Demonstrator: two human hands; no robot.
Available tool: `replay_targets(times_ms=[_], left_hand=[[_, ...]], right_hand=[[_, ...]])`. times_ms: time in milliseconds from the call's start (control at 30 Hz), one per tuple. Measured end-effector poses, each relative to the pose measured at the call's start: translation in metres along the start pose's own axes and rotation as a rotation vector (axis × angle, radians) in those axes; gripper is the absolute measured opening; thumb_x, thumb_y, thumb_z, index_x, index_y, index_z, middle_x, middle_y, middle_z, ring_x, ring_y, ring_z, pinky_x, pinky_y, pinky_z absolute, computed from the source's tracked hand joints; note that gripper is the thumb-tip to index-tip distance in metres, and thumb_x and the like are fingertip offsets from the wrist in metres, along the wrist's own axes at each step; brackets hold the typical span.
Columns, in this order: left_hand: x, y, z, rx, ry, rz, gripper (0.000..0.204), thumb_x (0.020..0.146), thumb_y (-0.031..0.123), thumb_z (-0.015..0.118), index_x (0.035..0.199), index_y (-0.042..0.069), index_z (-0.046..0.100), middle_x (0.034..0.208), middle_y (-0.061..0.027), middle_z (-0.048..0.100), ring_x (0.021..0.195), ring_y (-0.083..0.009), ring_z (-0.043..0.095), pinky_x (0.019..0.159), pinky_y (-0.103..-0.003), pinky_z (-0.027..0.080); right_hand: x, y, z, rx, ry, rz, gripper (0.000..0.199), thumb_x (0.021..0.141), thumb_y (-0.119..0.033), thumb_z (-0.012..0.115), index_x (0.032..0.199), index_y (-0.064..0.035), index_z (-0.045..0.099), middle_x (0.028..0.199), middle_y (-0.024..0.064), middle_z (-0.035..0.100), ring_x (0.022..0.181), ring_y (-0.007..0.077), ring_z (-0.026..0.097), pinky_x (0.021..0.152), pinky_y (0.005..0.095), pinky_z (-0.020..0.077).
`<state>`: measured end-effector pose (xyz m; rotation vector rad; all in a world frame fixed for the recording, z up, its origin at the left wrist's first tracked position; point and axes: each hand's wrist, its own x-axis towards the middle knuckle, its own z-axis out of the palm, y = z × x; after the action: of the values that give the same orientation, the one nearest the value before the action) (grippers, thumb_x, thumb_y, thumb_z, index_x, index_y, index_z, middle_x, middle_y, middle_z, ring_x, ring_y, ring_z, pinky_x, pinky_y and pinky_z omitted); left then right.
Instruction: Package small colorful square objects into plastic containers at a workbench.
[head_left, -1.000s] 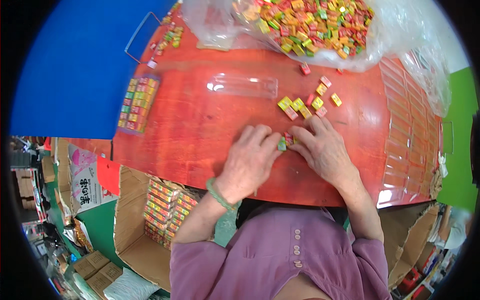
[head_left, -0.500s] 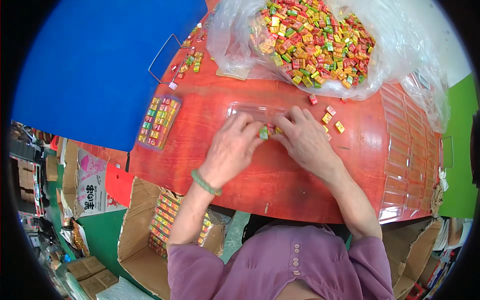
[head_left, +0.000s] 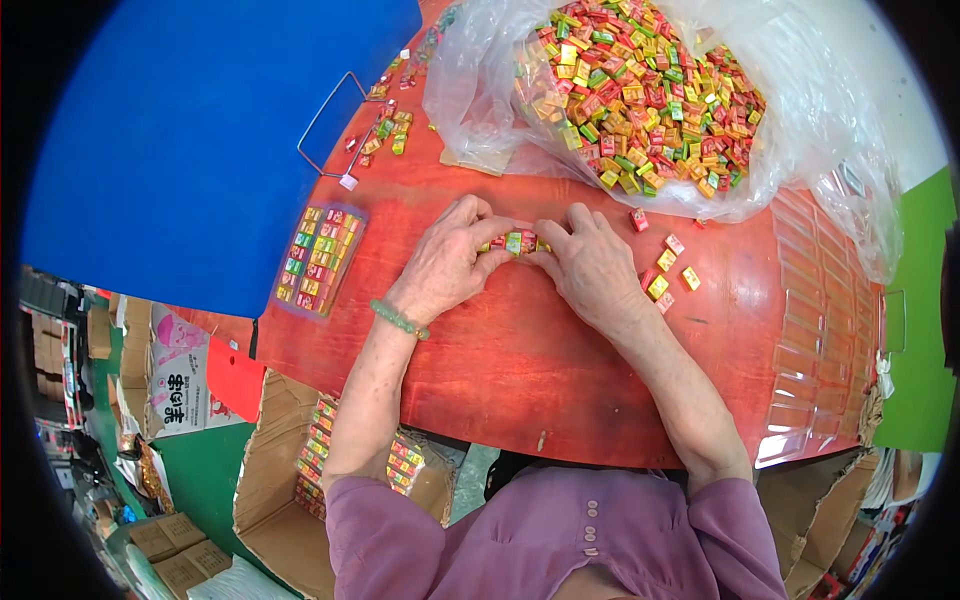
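**Both hands pinching a row of sweets on the red table**

A short row of sweets [head_left: 513,243] is lying near the middle of the table [head_left: 520,370], and both hands are closing on it from either side. The left hand [head_left: 445,265] is curling its fingers [head_left: 478,215] over the row's left end, holding it there. The right hand [head_left: 590,265] is gripping the right end, fingertips touching the wrappers. The row is sitting between the two sets of fingertips; whether it is lying in a clear tray cannot be told.

A green bead bracelet [head_left: 398,318] is circling the left wrist. Just right of the right hand, a few loose sweets [head_left: 668,268] are lying scattered on the wood. Beyond the hands, a clear bag [head_left: 800,110] is lying open, heaped with sweets [head_left: 640,90] in red, yellow, green and orange. Well to the left, a filled tray [head_left: 318,260] is resting at the table's edge. A stack of empty clear trays [head_left: 825,340] is lining the right side. Below the table edge, a cardboard box [head_left: 275,480] is holding more packed sweets. A blue sheet [head_left: 180,130] is covering the upper left.
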<state>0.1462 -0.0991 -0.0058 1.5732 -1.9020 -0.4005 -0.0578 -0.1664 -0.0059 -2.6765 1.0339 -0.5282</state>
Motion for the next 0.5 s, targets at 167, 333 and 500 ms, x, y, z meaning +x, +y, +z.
replay_targets(times_ms=[167,333,500], left_hand=[[-0.004,-0.004,0.002,0.038,0.092,0.006,0.042,0.079,0.009,0.082,0.119,0.002,0.07,0.11,-0.0128,0.061,0.107,-0.0319,0.06,0.093,-0.043,0.052],[-0.018,-0.001,0.006,0.193,0.096,0.1,0.067,0.088,0.027,0.078,0.143,-0.003,0.053,0.152,-0.0194,0.049,0.143,-0.0347,0.046,0.116,-0.047,0.04],[-0.025,0.01,0.016,0.346,-0.099,0.036,0.08,0.092,0.039,0.072,0.154,-0.001,0.04,0.164,-0.0183,0.035,0.153,-0.0334,0.031,0.124,-0.052,0.027]], right_hand=[[-0.007,0.003,-0.003,0.004,0.019,-0.021,0.037,0.09,-0.032,0.075,0.115,-0.0059,0.064,0.101,0.0133,0.056,0.096,0.0337,0.059,0.08,0.046,0.0524],[-0.024,-0.001,-0.02,-0.022,-0.095,-0.016,0.05,0.089,-0.031,0.075,0.128,-0.0017,0.06,0.116,0.0152,0.06,0.109,0.034,0.057,0.093,0.047,0.0475],[-0.047,0.002,-0.013,-0.237,-0.102,-0.093,0.075,0.092,-0.045,0.069,0.148,0.0006,0.049,0.155,0.015,0.049,0.145,0.0308,0.042,0.117,0.0542,0.0302]])
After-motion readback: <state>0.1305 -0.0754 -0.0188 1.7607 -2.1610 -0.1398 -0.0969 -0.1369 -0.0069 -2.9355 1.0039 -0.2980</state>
